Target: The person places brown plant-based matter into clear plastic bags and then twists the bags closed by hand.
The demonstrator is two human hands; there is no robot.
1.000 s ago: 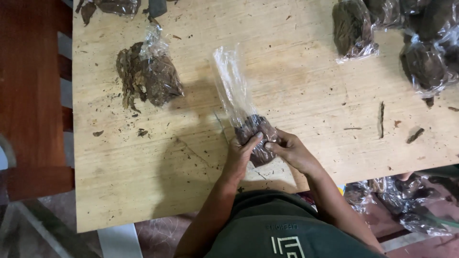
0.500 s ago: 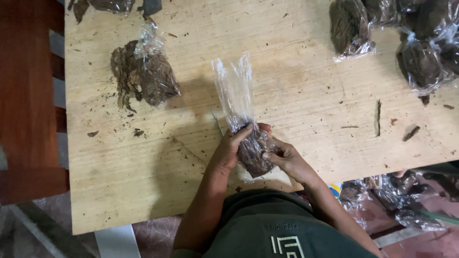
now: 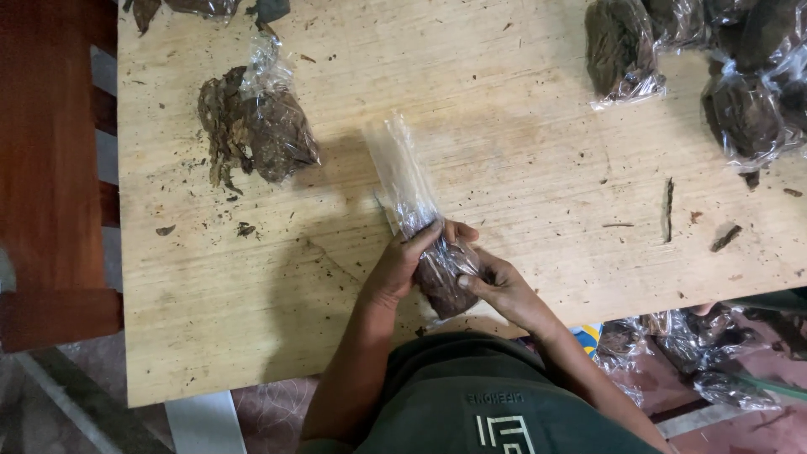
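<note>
1. Two hands meet at the near edge of the bench [image 3: 252, 336], both wrapped around one small clear bag [image 3: 444, 273] packed with dark brown dried leaf.
2. Left hand [image 3: 403, 267] curls its fingers over the bag's upper side, pressed against the plastic where the filled part ends, which seems to keep the contents squeezed low.
3. Right hand [image 3: 498, 290] cups the bag from the other side, its fingers closed on the plastic so that the bundle stays compact between both palms.
4. Above the grip, the bag's empty neck [image 3: 402, 172] stands free and stretches toward the middle of the bench, flat and transparent, holding nothing that shows.
5. Toward the far left corner lies another bag of leaf [image 3: 269, 126], its plastic bunched at the top and some leaf spilling loose beside it.
6. Near the far right corner sit several filled bags [image 3: 740, 109], grouped close together and touching, likely kept out of the working area.
7. Loose crumbs and a few twigs [image 3: 668, 206] are scattered over the wood, well apart from the hands.
8. More clear bags [image 3: 706, 370] lie below the bench's near right edge, on the floor; their contents are hard to make out.
</note>
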